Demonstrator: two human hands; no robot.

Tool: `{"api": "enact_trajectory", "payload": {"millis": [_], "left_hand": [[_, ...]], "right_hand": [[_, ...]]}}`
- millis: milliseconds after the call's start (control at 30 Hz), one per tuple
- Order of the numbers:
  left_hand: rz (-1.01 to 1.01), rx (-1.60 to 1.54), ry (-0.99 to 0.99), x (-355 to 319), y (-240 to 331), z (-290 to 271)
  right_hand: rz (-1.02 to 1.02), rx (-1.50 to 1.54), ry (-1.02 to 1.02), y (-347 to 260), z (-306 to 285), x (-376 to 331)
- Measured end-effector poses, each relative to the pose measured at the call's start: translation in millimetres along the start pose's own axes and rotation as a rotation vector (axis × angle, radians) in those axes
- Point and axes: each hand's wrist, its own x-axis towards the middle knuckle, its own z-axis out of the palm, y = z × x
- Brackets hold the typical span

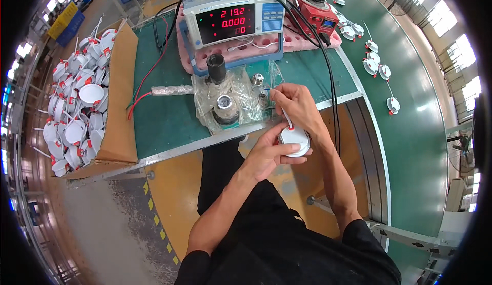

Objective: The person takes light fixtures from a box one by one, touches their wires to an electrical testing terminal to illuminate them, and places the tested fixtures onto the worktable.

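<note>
In my left hand point(262, 156) is a round white downlight point(295, 140) with a small red tag, fingers beneath it and thumb across its face. A white cable point(287, 118) runs up from it into my right hand point(300, 108), whose fingers are pinched on the cable's end. That end is beside a small metal terminal point(263, 95) on a plastic-wrapped test fixture point(207, 112); I cannot tell whether they touch. The fixture also carries a metal-topped socket point(224, 102), a black knob-like post point(217, 67) and another metal fitting point(258, 79).
A power meter point(236, 21) with red digits stands behind the fixture on pink foam point(197, 59), next to a red device point(315, 16). At the left, a cardboard box point(120, 93) is heaped with white downlights. More lie along the green conveyor point(410, 146) at the right. Black cables point(328, 69) hang over the table edge.
</note>
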Motion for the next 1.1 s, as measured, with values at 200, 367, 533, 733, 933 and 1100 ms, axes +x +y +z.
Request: {"api": "enact_trajectory", "payload": {"millis": [200,367,533,733,933,1100], "left_hand": [[0.005,0.045,0.052,3,4,-2],[0.014,0.040,0.038,6,6,0],[-0.016,0.025,-0.011,10,13,-6],[-0.023,0.055,0.006,12,11,-7],[-0.029,0.013,-0.001,14,12,-7],[-0.045,0.005,0.023,15,12,-9]], "right_hand": [[-0.067,-0.143,-0.066,3,1,17],[-0.067,-0.186,-0.058,-1,0,20],[-0.074,-0.212,-0.088,1,-2,24],[-0.032,-0.209,-0.120,-3,-4,24],[-0.066,-0.226,-0.131,-2,-5,27],[-0.075,-0.212,-0.147,1,-4,28]]}}
